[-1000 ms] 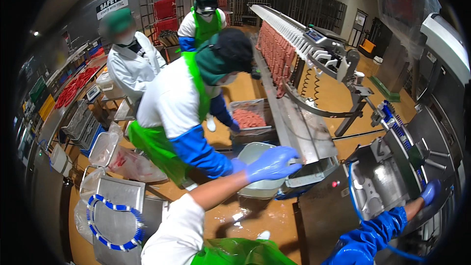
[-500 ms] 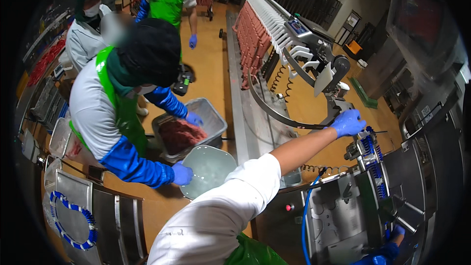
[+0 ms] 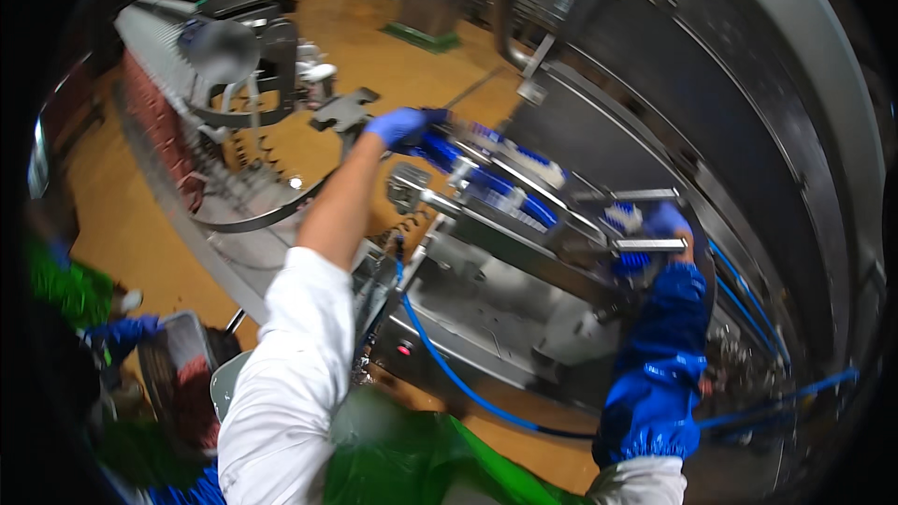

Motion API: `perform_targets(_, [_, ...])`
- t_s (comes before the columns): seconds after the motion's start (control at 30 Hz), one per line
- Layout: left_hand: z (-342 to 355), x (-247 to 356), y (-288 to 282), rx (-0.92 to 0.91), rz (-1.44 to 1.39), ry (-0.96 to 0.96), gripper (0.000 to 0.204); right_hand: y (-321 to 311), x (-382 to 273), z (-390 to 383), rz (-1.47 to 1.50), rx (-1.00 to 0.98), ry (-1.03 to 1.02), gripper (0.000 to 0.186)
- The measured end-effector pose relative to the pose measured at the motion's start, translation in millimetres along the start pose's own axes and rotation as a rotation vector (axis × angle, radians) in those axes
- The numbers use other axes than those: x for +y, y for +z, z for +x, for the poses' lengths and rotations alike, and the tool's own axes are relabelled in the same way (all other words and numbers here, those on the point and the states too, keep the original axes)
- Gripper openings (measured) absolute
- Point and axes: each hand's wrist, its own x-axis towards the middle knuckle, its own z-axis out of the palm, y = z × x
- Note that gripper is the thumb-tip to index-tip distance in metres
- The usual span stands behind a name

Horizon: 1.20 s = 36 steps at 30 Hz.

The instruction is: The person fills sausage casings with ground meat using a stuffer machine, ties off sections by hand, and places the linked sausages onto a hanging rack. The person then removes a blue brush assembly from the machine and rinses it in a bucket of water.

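Note:
My left hand (image 3: 400, 127), in a thin blue glove, is closed over the far left end of a blue-and-white segmented chain (image 3: 513, 198). The chain runs along a metal machine arm (image 3: 524, 248) in front of me; motion blur softens its links. At the other end of the arm, beside two bright metal bars (image 3: 647, 245), is my right hand (image 3: 666, 219), also gloved. It touches or nearly touches the chain's near right part, but its fingers are blurred and partly hidden. A blue sleeve cover is on my right forearm; the left forearm is bare below a white sleeve.
A blue hose (image 3: 440, 369) loops below the machine. To the left, a curved metal rail (image 3: 257, 223) stands before a conveyor with hanging sausages (image 3: 154, 112). At lower left, a co-worker is beside a tub (image 3: 187, 337) of ground meat. Large metal housing (image 3: 730, 103) rises at right.
My view has swung to the right, so the machine arm now sits mid-picture. My left hand has gone onto the chain's end. My right hand has come up beside the metal bars.

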Motion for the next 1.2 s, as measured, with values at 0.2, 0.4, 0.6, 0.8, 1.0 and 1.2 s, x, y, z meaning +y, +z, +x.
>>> perform_targets(0.2, [16, -21, 19, 0.22, 0.025, 0.302, 0.019, -107, -28, -21, 0.85, 0.147, 0.209, 0.019])
perform_targets(0.4, [-3, -20, 26, 0.306, 0.016, 0.377, 0.027, -168, -76, -28, 0.57, 0.334, -0.05, 0.02])
perform_targets(0.6, [-17, 42, 41, 0.409, 0.077, 0.696, 0.052, -152, -77, -40, 0.453, 0.845, -0.056, 0.025])
perform_targets(0.8, [-98, 39, 124, 0.198, 0.328, 0.771, 0.068, -172, -22, -53, 0.345, 1.127, 0.347, 0.024])
perform_targets(1.0, [-158, 55, 98, 0.463, 0.084, 1.075, 0.058, -208, -102, -68, 0.467, 1.404, -0.016, 0.02])
perform_targets(1.2, [-221, -5, -25, 1.063, 0.186, 1.028, 0.025, -239, -216, -130, 0.736, 1.371, -0.211, 0.018])
